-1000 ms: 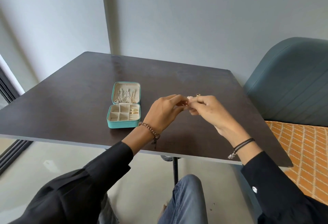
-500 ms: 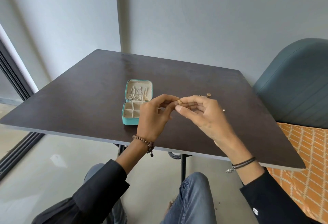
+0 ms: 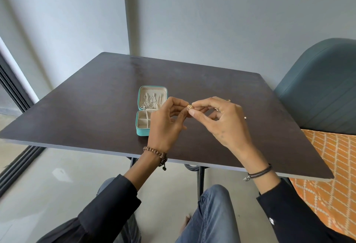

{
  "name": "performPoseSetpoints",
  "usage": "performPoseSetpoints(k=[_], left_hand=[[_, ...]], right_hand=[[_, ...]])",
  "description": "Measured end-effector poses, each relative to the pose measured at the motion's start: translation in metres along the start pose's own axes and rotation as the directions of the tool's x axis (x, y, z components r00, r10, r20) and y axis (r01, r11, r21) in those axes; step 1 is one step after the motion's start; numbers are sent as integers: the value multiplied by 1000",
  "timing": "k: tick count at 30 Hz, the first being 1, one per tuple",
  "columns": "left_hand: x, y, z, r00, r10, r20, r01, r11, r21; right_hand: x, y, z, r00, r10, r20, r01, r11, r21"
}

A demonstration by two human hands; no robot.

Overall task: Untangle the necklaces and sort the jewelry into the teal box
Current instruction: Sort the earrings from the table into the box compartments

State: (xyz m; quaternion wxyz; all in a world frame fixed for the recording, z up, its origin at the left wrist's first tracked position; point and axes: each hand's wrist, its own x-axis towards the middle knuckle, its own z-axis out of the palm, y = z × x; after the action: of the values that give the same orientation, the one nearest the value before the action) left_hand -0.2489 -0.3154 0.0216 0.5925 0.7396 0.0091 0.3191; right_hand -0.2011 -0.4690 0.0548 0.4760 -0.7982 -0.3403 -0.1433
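"Looking across the bench point(image 3: 96, 107), where's the teal box point(image 3: 143, 128)?"

"Left of centre, open, lid flat beyond the tray, long axis running away from the person."

"Hands?"

"Left hand point(image 3: 165, 125) and right hand point(image 3: 225, 125) meet beside its right edge. Necklaces point(image 3: 152, 101) lie in the lid. Both hands' fingertips pinch one gold ring point(image 3: 189, 106)."

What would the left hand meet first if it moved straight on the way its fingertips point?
The small gold piece that the left hand pinches, then, probably, the right hand holding its other side.
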Motion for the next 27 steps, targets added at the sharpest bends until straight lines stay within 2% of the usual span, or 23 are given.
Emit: performPoseSetpoints(k=[9,12,18,22,27], left_hand=[[0,-6,-21,998,51,-45,-45,991,123],[0,-12,-30,995,89,-34,-80,974,211],[2,-25,-54,996,52,74,-76,916,394],[4,-36,-71,996,92,14,-82,801,593],[-4,-50,-89,1000,-27,-13,29,754,656]], right_hand=[[8,-10,19,989,-140,50,145,982,-120],[13,-9,26,990,-118,83,127,985,-118],[22,1,39,984,-32,173,48,995,-87],[25,6,49,973,0,233,19,996,-82],[26,10,60,957,-1,289,34,994,-108]])
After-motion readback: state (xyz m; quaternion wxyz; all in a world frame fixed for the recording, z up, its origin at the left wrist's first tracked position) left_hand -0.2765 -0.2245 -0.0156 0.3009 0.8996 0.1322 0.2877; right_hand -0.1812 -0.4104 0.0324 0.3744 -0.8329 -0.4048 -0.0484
